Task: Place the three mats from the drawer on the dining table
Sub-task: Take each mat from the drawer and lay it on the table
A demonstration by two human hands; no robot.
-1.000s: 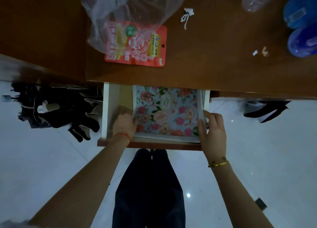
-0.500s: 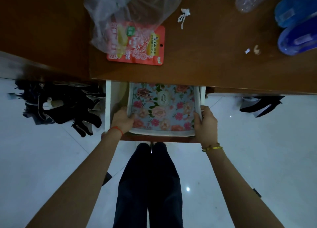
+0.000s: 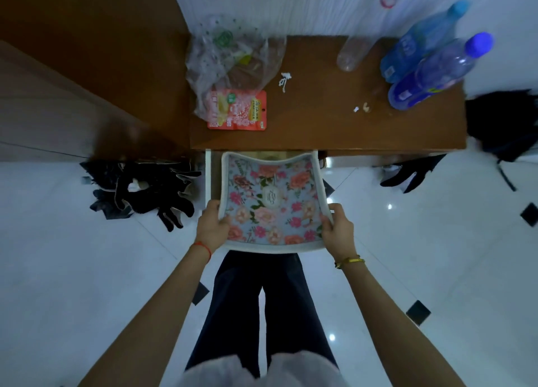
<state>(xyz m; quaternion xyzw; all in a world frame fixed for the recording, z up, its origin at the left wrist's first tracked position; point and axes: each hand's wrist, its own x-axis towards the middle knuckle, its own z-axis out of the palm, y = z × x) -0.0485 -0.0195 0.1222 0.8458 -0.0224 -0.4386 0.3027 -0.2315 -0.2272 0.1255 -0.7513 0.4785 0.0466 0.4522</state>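
Head view: floral mats being lifted clear of the drawer.

The left hand point(image 3: 212, 226) and the right hand point(image 3: 339, 231) are each pinching a near corner of the floral mats point(image 3: 269, 202), thumbs on top and fingers underneath, and the sheet is sagging between them above the open drawer point(image 3: 208, 177). A second ago the mats were lying flat inside the drawer with both hands working at the side edges; now the stack is rising, its far edge just short of the wooden table point(image 3: 320, 119). Whether all three mats are in the grip cannot be told, as only the top one is showing. Extraction is judged nearly complete; placement is remaining. The table is already carrying a plastic bag point(image 3: 230, 63), a red packet point(image 3: 237, 110) and blue bottles point(image 3: 428, 66), so free surface is limited.
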